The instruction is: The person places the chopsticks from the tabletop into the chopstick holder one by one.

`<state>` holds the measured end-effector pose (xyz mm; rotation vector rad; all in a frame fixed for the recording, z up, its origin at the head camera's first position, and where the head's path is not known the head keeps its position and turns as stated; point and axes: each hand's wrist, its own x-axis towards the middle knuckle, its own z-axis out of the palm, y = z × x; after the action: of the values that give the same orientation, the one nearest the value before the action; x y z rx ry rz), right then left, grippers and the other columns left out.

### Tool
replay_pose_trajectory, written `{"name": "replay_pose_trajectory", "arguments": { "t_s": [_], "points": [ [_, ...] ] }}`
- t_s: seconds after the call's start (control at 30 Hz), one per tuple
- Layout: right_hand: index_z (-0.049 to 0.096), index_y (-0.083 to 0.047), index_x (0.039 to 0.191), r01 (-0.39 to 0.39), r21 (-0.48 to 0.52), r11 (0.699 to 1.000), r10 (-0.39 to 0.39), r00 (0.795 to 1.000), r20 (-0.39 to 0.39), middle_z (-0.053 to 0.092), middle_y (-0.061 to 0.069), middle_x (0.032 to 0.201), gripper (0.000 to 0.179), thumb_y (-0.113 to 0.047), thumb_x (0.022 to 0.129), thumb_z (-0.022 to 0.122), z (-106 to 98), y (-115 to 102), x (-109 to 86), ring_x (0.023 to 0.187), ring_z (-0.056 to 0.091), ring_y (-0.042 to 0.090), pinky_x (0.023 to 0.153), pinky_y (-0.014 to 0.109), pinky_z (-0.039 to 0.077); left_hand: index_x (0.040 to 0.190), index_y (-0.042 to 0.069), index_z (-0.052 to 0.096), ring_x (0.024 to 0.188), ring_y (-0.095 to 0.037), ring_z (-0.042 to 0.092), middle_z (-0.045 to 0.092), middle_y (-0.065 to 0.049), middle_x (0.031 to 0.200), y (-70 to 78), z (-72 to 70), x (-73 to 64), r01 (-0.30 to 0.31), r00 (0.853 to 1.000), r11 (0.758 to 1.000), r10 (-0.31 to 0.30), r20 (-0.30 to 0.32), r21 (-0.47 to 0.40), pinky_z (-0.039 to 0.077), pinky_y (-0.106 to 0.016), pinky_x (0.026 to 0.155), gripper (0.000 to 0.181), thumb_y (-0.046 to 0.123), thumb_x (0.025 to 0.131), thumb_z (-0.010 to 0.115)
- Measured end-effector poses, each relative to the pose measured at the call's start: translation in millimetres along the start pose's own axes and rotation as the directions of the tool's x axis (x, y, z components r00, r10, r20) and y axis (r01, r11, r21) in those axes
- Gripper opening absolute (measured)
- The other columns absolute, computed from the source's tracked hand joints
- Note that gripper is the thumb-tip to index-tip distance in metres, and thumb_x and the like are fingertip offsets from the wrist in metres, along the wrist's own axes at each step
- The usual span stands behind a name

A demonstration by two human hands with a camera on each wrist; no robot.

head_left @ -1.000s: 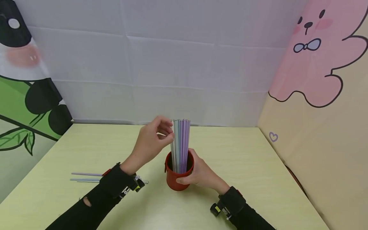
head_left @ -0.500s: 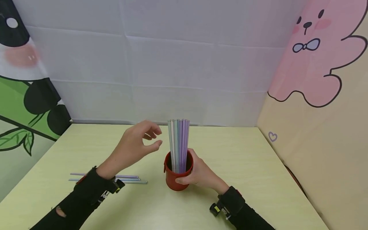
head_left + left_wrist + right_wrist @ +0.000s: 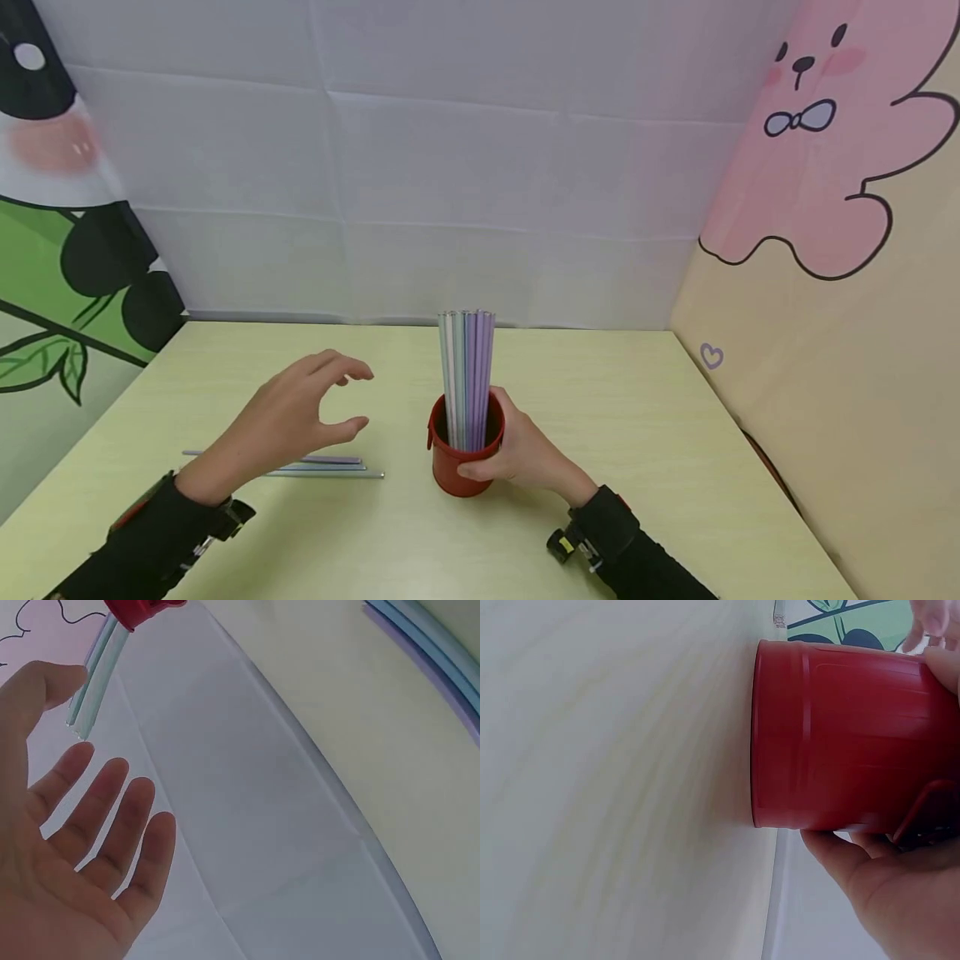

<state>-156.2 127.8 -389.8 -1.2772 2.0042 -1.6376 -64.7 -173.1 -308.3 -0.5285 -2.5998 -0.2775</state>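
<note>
A red bucket (image 3: 454, 475) stands upright on the table, holding a bundle of white, green, blue and purple straws (image 3: 468, 375). My right hand (image 3: 528, 450) grips its right side, thumb across the front; the right wrist view shows the bucket (image 3: 855, 735) from the side, fingers around it. To the left, my left hand (image 3: 285, 417) hovers with nothing in it, fingers spread apart from the thumb. Below that hand a few loose straws (image 3: 333, 467) lie side by side on the table, partly hidden by it. In the left wrist view the palm and fingers (image 3: 139, 825) are bare.
The pale wooden table (image 3: 637, 500) ends at a white cloth backdrop (image 3: 450, 167). A panel with a pink bear drawing (image 3: 810, 167) stands on the right, and one with a panda drawing (image 3: 75, 208) on the left.
My left hand has come away from the straws in the bucket, moving left and down toward the loose straws, its fingers opening wider. The right hand keeps its grip on the bucket.
</note>
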Motion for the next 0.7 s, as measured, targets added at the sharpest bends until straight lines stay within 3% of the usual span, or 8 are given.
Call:
{"name": "replay_pose_trajectory", "arguments": {
  "t_s": [0.27, 0.5, 0.7],
  "points": [
    [0.025, -0.013, 0.142, 0.012, 0.004, 1.0, -0.012, 1.0, 0.001, 0.047, 0.007, 0.135, 0.089, -0.011, 0.074, 0.081, 0.5, 9.0, 0.7, 0.118, 0.049, 0.022, 0.093, 0.044, 0.046, 0.117, 0.031, 0.054, 0.095, -0.012, 0.05, 0.051, 0.013, 0.115, -12.5, 3.9, -31.6, -0.004, 0.993, 0.999, -0.002, 0.12, 0.048, 0.048, -0.033, 0.065, 0.055, 0.039, 0.07, 0.08],
    [0.024, -0.026, 0.142, -0.004, -0.009, 1.0, 0.004, 1.0, -0.002, 0.046, -0.005, 0.134, 0.091, -0.021, 0.073, 0.084, 1.8, 35.7, 5.4, 0.118, 0.048, 0.016, 0.091, 0.037, 0.048, 0.108, 0.031, 0.055, 0.088, -0.01, 0.047, 0.051, 0.015, 0.108, -23.2, 12.7, -56.2, -0.01, 0.988, 0.995, -0.005, 0.157, 0.098, 0.046, -0.031, 0.065, 0.051, 0.039, 0.065, 0.082],
    [0.024, -0.021, 0.142, -0.005, -0.002, 1.0, 0.005, 1.0, -0.004, 0.046, -0.001, 0.134, 0.091, -0.016, 0.073, 0.083, 1.6, 26.6, 3.4, 0.118, 0.048, 0.019, 0.089, 0.037, 0.049, 0.104, 0.03, 0.058, 0.088, -0.011, 0.047, 0.053, 0.013, 0.104, -25.8, 18.5, -71.7, 0.053, 0.962, 0.994, -0.076, 0.263, 0.094, 0.047, -0.036, 0.068, 0.046, 0.04, 0.066, 0.082]
  ]
}}
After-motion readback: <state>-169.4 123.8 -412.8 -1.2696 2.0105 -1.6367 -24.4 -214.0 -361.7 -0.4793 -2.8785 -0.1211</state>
